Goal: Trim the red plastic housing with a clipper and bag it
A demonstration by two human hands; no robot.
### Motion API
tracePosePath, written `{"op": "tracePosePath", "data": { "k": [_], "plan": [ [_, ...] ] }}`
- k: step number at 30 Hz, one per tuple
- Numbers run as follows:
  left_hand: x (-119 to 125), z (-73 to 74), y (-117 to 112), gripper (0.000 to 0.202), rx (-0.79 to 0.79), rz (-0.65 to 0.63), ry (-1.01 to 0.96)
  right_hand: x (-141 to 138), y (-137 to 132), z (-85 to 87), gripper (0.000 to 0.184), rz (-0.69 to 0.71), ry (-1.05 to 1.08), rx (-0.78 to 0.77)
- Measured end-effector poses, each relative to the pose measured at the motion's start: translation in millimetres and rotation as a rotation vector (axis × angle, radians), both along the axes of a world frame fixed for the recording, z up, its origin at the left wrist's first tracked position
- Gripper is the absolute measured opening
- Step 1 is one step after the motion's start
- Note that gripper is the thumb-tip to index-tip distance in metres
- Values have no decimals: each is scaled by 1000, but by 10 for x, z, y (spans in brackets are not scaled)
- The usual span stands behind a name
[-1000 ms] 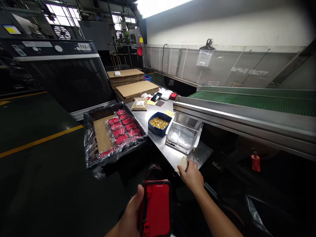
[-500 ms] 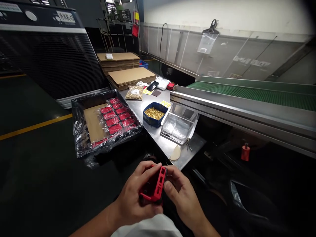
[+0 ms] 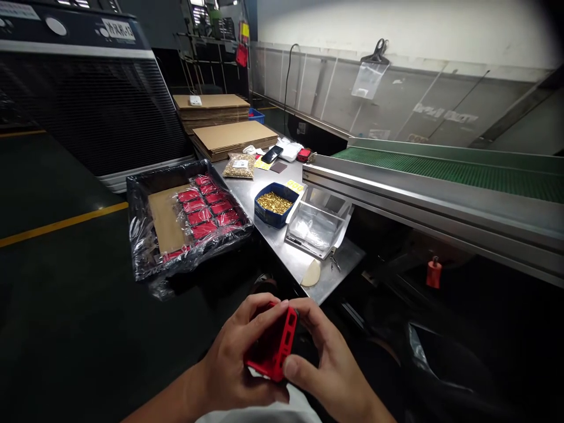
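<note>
"How much of the red case point(image 3: 284, 346) shows?"
"Only part. The left hand point(image 3: 233, 355) covers its left side, some of the right hand's point(image 3: 330, 358) fingers vanish behind it, and shadow swallows the inside."
"And the forearms point(image 3: 165, 390)?"
"The bottom edge cuts both off."
"What about the gold pieces point(image 3: 273, 203) in the blue tray point(image 3: 273, 219)?"
"Too small to tell what they are. Creased, shiny film point(image 3: 143, 249) obscures the red items point(image 3: 203, 217) in the black crate point(image 3: 170, 174)."
"The conveyor point(image 3: 440, 169)?"
"It runs out past the right edge, and the space under it point(image 3: 396, 252) is too dark to read. The black machine point(image 3: 92, 111) is cut off at left."
</note>
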State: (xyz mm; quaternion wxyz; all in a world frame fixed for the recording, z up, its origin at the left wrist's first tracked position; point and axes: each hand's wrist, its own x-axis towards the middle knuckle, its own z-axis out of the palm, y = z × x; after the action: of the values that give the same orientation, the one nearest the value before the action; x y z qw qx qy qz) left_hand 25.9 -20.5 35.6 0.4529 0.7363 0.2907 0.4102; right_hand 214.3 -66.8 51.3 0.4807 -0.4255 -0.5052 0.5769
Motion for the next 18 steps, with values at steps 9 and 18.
{"op": "tracePosePath", "data": {
  "k": [9, 18],
  "plan": [
    [18, -38, -1, 80, 70, -25, 68, 47, 232, -190, 39, -218, 0, -112],
    [-52, -95, 18, 80, -48, -33, 99, 1048, 869, -1104, 45, -835, -415, -153]
  ]
}}
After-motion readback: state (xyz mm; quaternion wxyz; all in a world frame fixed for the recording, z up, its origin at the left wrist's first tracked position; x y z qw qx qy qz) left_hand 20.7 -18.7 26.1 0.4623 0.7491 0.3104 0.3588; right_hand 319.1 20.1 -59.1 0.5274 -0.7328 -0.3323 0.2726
